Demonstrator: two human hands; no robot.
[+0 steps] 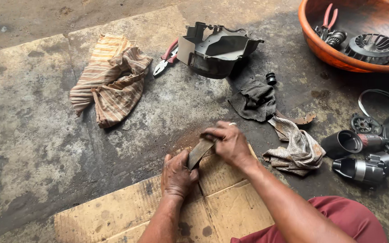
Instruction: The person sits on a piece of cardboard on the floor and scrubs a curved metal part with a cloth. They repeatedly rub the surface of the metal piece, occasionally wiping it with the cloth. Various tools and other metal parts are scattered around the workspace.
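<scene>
Curved brake-shoe-like metal piece [200,152], dark and rusty, is sitting between both hands over the far edge of a flattened cardboard sheet [230,211] near the middle of the scene, and the cardboard is apparently serving to keep the work off the stained concrete floor [32,135]. The left hand [176,175] is closing around the near end of the piece, gripping it so it is standing steeply on edge, while the right hand [229,143] is pressing down over the far end with its fingers curled over it, so both hands are clamped on the same part, one at each end; whether the right hand is also holding some abrasive under its fingers I cannot tell. A reddish dust patch is lying on the floor just beside the piece. A striped rag [111,81] is lying crumpled at far left, well apart from the hands, and red-handled pliers [167,57] are resting just beside a black plastic housing [217,49] at the far centre. To the right of the hands a dark cloth [254,100] and a lighter striped cloth [298,148] are lying within easy reach, with a second curved shoe [300,119] partly showing between them. Farther right, cylindrical motor parts [361,155] are lying on the floor, and an orange basin [314,38] at far right is gathering a finned wheel and another pair of pliers, probably to keep loose parts together.
</scene>
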